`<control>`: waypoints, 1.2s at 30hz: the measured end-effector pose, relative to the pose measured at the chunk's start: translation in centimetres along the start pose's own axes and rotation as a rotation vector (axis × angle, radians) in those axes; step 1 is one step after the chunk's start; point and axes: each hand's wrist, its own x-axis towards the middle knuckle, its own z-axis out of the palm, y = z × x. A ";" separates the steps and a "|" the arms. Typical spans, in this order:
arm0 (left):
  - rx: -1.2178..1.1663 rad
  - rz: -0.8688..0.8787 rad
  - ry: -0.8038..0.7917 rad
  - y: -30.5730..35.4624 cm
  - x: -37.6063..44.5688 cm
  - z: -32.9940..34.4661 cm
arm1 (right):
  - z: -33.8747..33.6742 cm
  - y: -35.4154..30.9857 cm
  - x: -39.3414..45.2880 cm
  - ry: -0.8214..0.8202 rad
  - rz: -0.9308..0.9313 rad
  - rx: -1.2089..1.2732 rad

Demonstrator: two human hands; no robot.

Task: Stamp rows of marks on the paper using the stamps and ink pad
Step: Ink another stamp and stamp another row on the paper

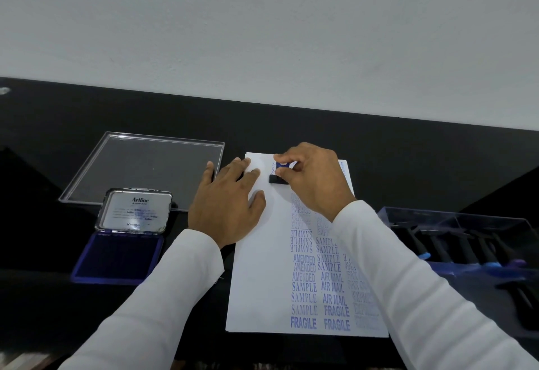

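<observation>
Pressing down near the far end of the paper [262,267], a small black stamp [277,178] w/ a blue top is pinched by the right hand [312,180], fingers curled round it; its base is seen touching the sheet. The left hand [227,203] is laid flat on the sheet's left edge, fingers straight & spread, nothing gripped. Blue marks are seen in columns down the sheet's right part: FRAGILE, SAMPLE, AIR MAIL, AMENDED, others partly hidden by the right sleeve [423,282]. The paper is set on a black, glossy table [43,151], approx. centre, lengthwise away from the person. To the left, an open ink pad [116,258] is found w/ its blue pad up & its metal lid [135,212] tilted back, "Artline" printed on it. Behind that, a clear plastic lid [145,168] is lying flat. At right, a clear box [466,241] of black-handled stamps is placed just beside the paper. Beyond the table's far edge, a plain pale grey wall [262,34] is seen filling the upper half.
</observation>
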 end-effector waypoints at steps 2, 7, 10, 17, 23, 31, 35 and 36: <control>-0.001 -0.001 -0.004 0.0 0.0 -0.1 | 0.0 -0.2 0.0 -0.007 0.017 -0.008; -0.004 -0.004 -0.009 0.0 -0.1 -0.1 | 0.1 -0.4 -0.1 -0.015 0.038 -0.030; -0.002 -0.004 -0.014 0.0 -0.1 -0.1 | -0.1 -0.4 -0.1 -0.020 0.038 -0.037; -0.001 0.000 -0.005 0.0 -0.1 -0.1 | -0.3 -0.5 0.0 -0.028 0.035 -0.027; 0.012 -0.005 -0.005 0.0 0.0 0.0 | -0.2 -0.4 0.1 -0.016 0.020 -0.024; 0.013 -0.006 -0.001 0.0 -0.1 0.1 | -0.3 -0.6 0.1 -0.019 0.033 -0.031; 0.005 -0.005 0.002 -0.1 0.0 0.1 | 0.0 -0.5 0.1 -0.022 0.031 -0.036; 0.003 -0.005 0.002 0.0 -0.1 0.0 | 0.0 -0.5 0.0 -0.018 0.031 -0.033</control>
